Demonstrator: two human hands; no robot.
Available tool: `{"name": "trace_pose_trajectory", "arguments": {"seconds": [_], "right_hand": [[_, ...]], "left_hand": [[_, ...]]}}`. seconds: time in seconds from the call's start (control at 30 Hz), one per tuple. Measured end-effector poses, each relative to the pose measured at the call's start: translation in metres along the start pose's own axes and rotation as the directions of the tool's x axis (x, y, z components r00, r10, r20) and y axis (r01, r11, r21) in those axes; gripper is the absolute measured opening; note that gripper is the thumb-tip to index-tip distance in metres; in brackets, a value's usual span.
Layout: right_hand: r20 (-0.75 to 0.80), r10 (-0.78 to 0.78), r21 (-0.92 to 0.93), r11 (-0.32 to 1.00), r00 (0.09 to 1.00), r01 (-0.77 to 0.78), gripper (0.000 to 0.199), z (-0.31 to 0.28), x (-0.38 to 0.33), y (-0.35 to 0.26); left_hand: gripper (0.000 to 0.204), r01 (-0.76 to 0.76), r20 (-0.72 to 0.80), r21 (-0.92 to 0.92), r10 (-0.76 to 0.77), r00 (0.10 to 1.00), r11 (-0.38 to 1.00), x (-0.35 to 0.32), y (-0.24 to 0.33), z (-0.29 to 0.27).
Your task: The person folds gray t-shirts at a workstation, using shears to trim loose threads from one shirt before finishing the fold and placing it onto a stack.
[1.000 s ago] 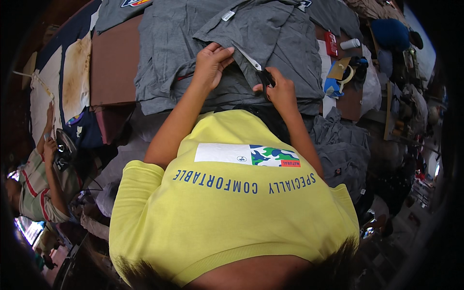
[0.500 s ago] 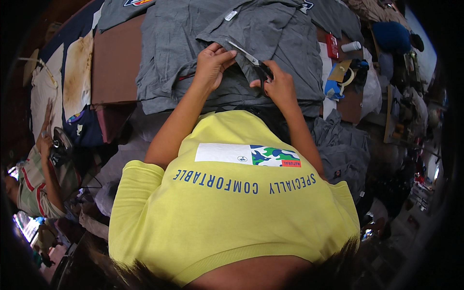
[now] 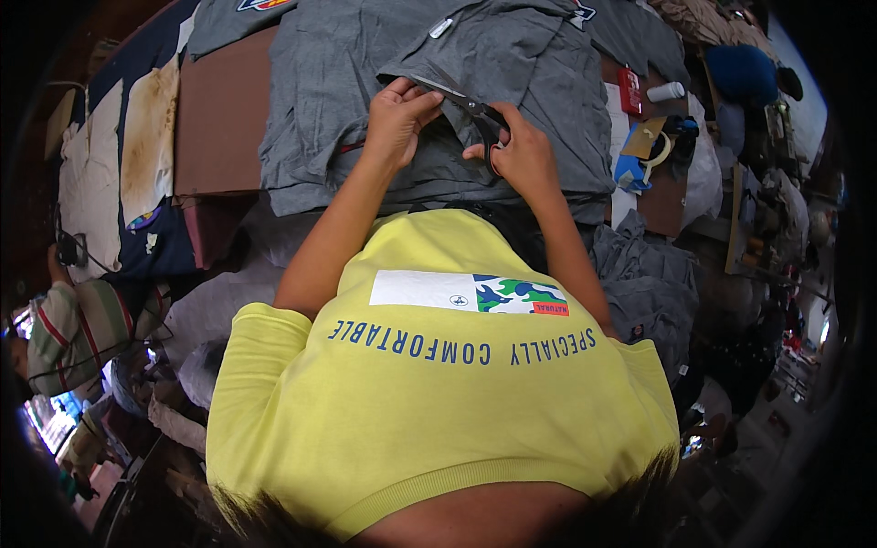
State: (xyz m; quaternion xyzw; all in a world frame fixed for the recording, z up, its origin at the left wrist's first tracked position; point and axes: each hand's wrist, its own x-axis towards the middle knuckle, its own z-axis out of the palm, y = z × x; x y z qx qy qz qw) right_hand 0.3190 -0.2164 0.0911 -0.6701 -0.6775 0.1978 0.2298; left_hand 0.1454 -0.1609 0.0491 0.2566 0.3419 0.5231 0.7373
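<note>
A grey shirt (image 3: 320,82) lies heaped over the table in front of me. My left hand (image 3: 398,121) is closed, pinching the shirt's edge between thumb and fingers. In my right hand (image 3: 523,155) is a pair of scissors (image 3: 472,105) with dark handles, my fingers in the loops. Its blades are parted and point left, close by my left fingertips and the pinched edge. Whether cloth or thread lies between the blades is too small to tell. A small white tag (image 3: 440,28) rests on the shirt beyond the scissors.
Right of the shirt are a red box (image 3: 629,90), a white cylinder (image 3: 665,91) and tape rolls (image 3: 658,151). More grey garments (image 3: 644,283) hang at my right. Brown board (image 3: 219,119) and a scorched cloth (image 3: 151,128) lie leftward. A co-worker in a striped shirt (image 3: 87,333) is at far left.
The scissor blades have opened, and my right hand has shifted slightly left. My left hand keeps its pinch. At far left, the co-worker's arm and iron have moved across the pale cloth's edge.
</note>
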Motion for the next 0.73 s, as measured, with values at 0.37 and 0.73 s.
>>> {"name": "trace_pose_trajectory", "arguments": {"seconds": [0.37, 0.73], "right_hand": [[-0.04, -0.041, 0.04, 0.998, 0.998, 0.043, 0.054, 0.006, -0.001, 0.016], [-0.069, -0.119, 0.067, 0.99, 0.99, 0.124, 0.057, 0.015, 0.008, 0.027]], "left_hand": [[0.023, -0.055, -0.017, -0.041, 0.054, 0.998, 0.998, 0.005, 0.004, -0.003], [0.023, -0.042, 0.013, -0.028, 0.043, 0.999, 0.999, 0.002, 0.006, 0.002]]}}
